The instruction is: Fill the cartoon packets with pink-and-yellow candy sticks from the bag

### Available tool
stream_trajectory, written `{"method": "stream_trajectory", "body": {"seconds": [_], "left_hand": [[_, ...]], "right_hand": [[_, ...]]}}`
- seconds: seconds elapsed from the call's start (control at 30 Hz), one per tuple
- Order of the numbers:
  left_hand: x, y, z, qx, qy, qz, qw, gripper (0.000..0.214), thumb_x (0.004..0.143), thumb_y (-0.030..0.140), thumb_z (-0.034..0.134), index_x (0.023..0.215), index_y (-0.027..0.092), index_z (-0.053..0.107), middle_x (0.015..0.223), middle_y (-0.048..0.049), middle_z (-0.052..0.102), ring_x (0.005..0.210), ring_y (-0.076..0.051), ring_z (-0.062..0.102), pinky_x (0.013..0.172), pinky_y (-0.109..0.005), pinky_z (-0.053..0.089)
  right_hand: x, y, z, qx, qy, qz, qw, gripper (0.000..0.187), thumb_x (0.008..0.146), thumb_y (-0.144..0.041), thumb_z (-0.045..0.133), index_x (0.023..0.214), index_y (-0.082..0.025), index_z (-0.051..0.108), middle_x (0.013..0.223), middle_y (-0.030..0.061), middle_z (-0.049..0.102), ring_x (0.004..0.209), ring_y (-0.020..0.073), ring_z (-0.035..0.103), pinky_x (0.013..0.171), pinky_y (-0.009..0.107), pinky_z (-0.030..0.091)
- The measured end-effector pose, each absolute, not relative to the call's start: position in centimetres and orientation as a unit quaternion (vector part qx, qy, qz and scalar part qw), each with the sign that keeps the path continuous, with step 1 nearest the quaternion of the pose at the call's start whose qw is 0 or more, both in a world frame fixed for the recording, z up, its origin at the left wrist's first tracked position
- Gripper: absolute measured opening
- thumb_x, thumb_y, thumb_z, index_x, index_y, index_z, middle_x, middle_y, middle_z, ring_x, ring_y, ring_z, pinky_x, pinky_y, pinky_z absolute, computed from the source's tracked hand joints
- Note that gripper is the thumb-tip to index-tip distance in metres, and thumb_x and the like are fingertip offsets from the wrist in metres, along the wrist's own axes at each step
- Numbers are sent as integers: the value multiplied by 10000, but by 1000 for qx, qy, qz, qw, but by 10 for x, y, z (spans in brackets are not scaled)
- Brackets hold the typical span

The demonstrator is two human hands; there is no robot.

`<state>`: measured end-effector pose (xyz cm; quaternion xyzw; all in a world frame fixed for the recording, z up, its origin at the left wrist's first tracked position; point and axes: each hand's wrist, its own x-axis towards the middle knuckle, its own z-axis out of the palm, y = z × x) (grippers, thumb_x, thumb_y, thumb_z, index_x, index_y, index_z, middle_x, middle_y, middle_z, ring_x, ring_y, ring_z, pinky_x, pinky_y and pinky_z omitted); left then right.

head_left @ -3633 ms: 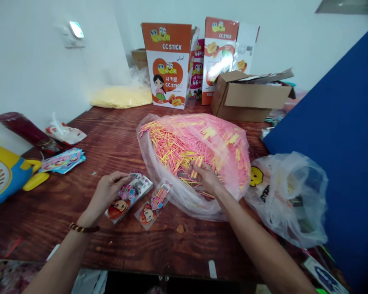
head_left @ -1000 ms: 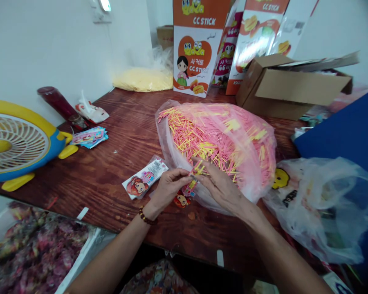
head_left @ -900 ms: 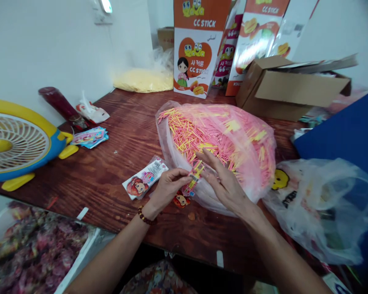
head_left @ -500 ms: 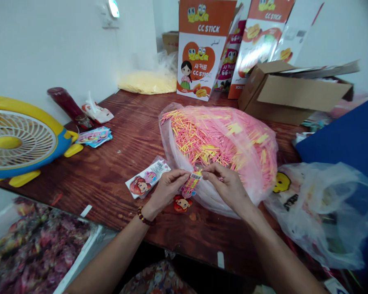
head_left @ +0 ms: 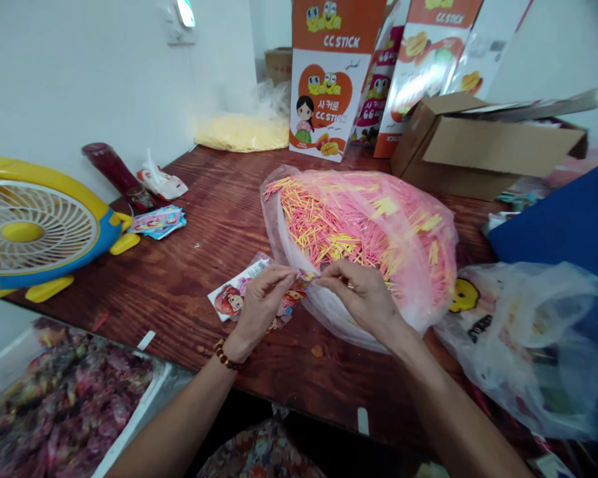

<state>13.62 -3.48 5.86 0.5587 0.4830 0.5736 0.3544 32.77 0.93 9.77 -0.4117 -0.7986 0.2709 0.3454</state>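
Between my two hands is a small printed plastic packet (head_left: 306,276), its top edge stretched level above the table. My left hand (head_left: 263,302), with a beaded bracelet at the wrist, pinches its left end. The fingertips of my right hand (head_left: 363,292) pinch the right end. Printed film with a red-haired cartoon figure shows below my left fingers; I cannot tell whether it belongs to the held packet. Partly behind my left hand lies a stack of white printed packets (head_left: 228,300). Just beyond both hands, an open clear bag holds many thin pink and yellow sticks (head_left: 323,222).
A yellow and blue fan (head_left: 44,229) stands at left, near blue printed packets (head_left: 159,221), tissues (head_left: 162,182) and a dark red bottle (head_left: 112,169). Cartons (head_left: 323,86) and an opened box (head_left: 493,146) line the back. A filled tray (head_left: 129,431) sits lower left, a plastic bag (head_left: 528,332) right.
The packet hung down between my hands, showing its printed face and the sticks inside; now it is turned and seen nearly edge-on. Both hands have shifted slightly left. The view has moved slightly.
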Motion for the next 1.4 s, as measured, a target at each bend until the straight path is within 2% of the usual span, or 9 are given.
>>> {"method": "stream_trajectory", "body": {"seconds": [0.2, 0.3, 0.37, 0.47, 0.6, 0.83, 0.97, 1.13, 1.4], "left_hand": [[119, -32, 56, 533, 532, 528, 392, 215, 874, 341, 630, 844, 162, 744, 789, -16, 697, 725, -148, 597, 691, -245, 465], [105, -31, 50, 566, 572, 487, 341, 222, 883, 339, 610, 863, 164, 745, 816, -25, 719, 746, -163, 620, 701, -254, 471], [97, -32, 43, 603, 604, 442, 276, 210, 900, 312, 586, 952, 178, 740, 876, -40, 737, 810, -186, 646, 762, -281, 479], [93, -36, 29, 659, 639, 362, 160, 267, 919, 257, 559, 1143, 182, 682, 1015, -84, 739, 946, -232, 651, 876, -354, 456], [103, -47, 15, 720, 637, 264, 82, 289, 939, 214, 518, 1201, 183, 635, 1061, -97, 722, 1008, -264, 611, 906, -410, 408], [92, -46, 12, 723, 628, 277, 75, 266, 966, 260, 481, 1175, 212, 637, 1094, -86, 718, 1019, -251, 606, 908, -407, 382], [61, -30, 21, 669, 705, 235, 19, 335, 970, 339, 455, 1205, 183, 635, 1167, -130, 680, 1084, -308, 569, 911, -453, 387], [42, -13, 15, 621, 774, 122, 6, 491, 964, 435, 413, 1341, 151, 548, 1308, -186, 588, 1141, -373, 516, 889, -498, 418], [39, -7, 4, 630, 765, 113, 69, 458, 971, 432, 361, 1272, 180, 597, 1254, -160, 634, 1153, -353, 536, 892, -479, 412]], "right_hand": [[316, 21, 83, -428, -766, 336, 341, 237, 909, -387, 594, 773, -204, 660, 669, -25, 651, 611, 128, 573, 601, 252, 396], [305, 26, 72, -440, -782, 330, 294, 249, 914, -389, 581, 766, -201, 649, 676, -27, 646, 623, 129, 565, 612, 257, 381], [299, 28, 63, -458, -811, 275, 239, 236, 925, -349, 562, 768, -196, 651, 736, -6, 664, 692, 148, 577, 672, 282, 383], [295, 27, 47, -484, -850, 141, 150, 202, 936, -274, 529, 832, -184, 676, 956, 69, 686, 919, 217, 581, 840, 372, 363], [297, 17, 33, -497, -861, 41, 102, 204, 939, -259, 504, 889, -172, 681, 1106, 136, 645, 1053, 278, 517, 920, 440, 311], [324, 29, 41, -546, -826, 81, 112, 203, 956, -312, 502, 957, -204, 674, 1107, 95, 669, 1043, 256, 550, 894, 396, 331], [370, 75, 44, -620, -781, 33, 65, 272, 979, -249, 433, 1010, -187, 697, 1092, 118, 693, 1014, 258, 579, 856, 373, 350], [407, 124, 35, -559, -828, -30, -45, 279, 956, -166, 441, 1065, -139, 697, 1124, 162, 669, 1054, 277, 556, 826, 348, 365], [403, 145, 28, -474, -875, -81, -50, 278, 945, -249, 520, 1164, -148, 657, 1187, 168, 611, 1102, 300, 513, 885, 375, 353]]}}
